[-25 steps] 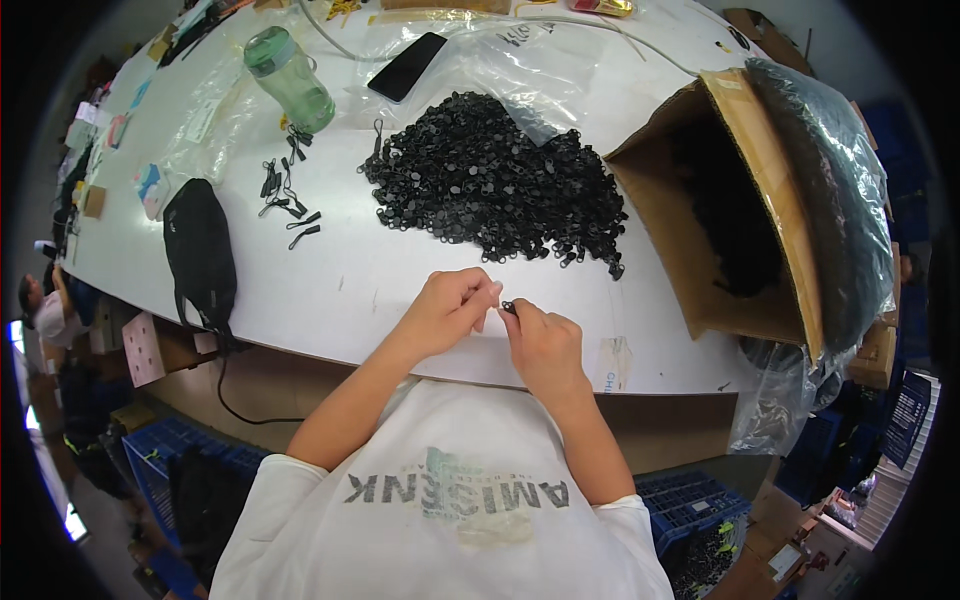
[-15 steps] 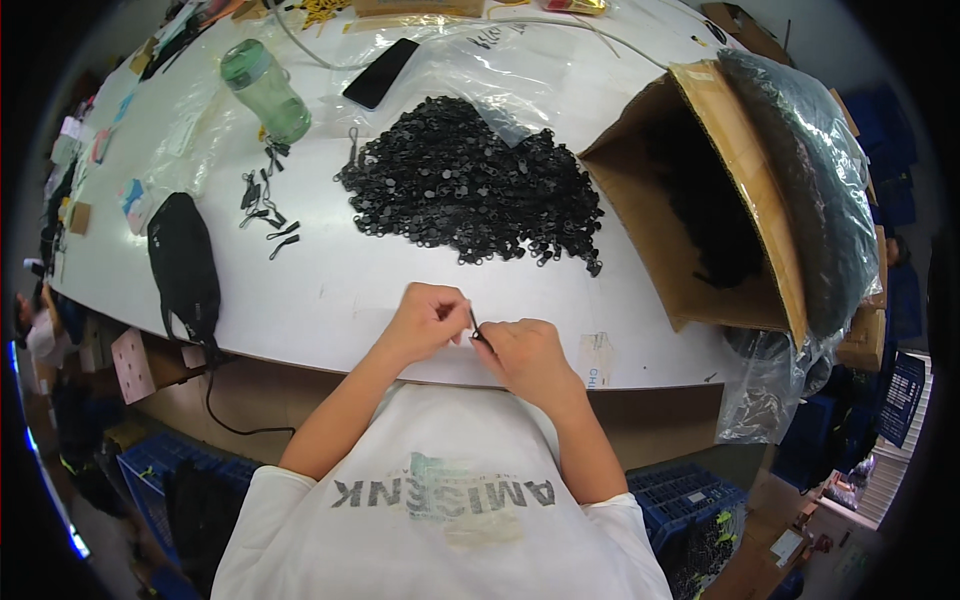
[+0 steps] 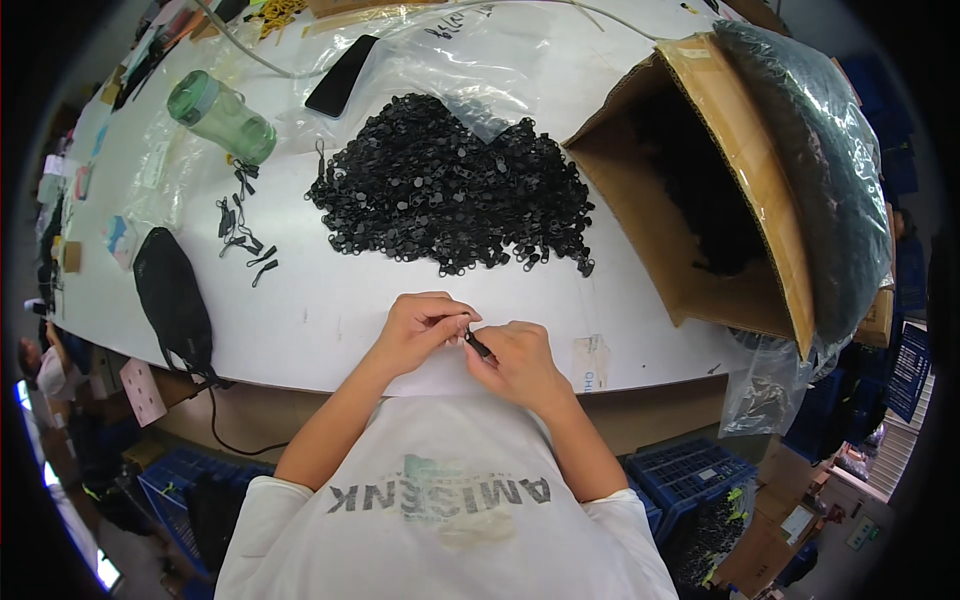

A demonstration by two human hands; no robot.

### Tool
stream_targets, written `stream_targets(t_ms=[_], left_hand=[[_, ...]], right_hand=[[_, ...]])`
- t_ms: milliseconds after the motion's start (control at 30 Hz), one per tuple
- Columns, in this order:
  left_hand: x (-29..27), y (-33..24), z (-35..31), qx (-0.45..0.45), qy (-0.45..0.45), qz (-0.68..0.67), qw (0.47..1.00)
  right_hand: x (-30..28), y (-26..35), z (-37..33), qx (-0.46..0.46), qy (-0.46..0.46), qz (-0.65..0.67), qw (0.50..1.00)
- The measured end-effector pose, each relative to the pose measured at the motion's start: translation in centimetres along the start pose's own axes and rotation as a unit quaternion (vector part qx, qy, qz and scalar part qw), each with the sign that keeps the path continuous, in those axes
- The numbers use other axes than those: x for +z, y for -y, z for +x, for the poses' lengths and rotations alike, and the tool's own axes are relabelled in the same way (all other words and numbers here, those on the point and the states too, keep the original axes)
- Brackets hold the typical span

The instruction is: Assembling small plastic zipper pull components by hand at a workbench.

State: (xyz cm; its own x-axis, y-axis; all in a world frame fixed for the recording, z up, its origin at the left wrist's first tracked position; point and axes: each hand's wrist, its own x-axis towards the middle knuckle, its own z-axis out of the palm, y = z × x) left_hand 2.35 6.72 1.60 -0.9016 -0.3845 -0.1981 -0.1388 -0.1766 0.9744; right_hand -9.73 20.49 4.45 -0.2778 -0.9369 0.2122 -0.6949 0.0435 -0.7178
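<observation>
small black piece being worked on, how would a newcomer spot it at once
On the white table, find the large heap of black parts. Between it and the table's near edge, the left hand and right hand are close together, with the small black piece showing between them. It is held, while the heaped parts lie on the table.

On the near side of the black heap [image 3: 450, 190], the hands [image 3: 515, 360] hide part of a small black piece [image 3: 478, 345], its details too small to tell. Right of the heap, darkness obscures what fills the cardboard box [image 3: 635, 228]. Beyond the heap, the top edge cuts off a brown carton [image 3: 365, 5]; far left of the heap, a co-worker [image 3: 55, 375] is blurred.
</observation>
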Motion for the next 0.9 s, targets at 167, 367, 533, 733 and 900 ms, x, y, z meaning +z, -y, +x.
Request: stream_targets(t_ms=[167, 367, 533, 733, 900], left_hand=[[0.5, 0.1, -0.5, 0.174, -0.039, 0.212, 0.961], [-0.1, 0.2, -2.2, 0.208, 0.012, 0.38, 0.901], [1.6, 0.1, -2.9, 0.208, -0.001, 0.293, 0.933], [2.1, -0.6, -2.4, 0.211, -0.107, 0.365, 0.9], [2.6, -0.3, -1.5, 0.026, -0.049, -0.11, 0.992]], right_hand=[[1.0, 0.3, -0.5, 0.001, -0.092, 0.02, 0.996], [1.0, 1.2, -1.8, 0.114, 0.082, -0.076, 0.987], [1.1, 1.3, -2.5, 0.135, 0.116, -0.149, 0.973], [0.6, 1.4, -2.3, 0.146, 0.091, -0.146, 0.974], [-0.2, 1.7, -1.2, 0.097, 0.022, -0.073, 0.992]])
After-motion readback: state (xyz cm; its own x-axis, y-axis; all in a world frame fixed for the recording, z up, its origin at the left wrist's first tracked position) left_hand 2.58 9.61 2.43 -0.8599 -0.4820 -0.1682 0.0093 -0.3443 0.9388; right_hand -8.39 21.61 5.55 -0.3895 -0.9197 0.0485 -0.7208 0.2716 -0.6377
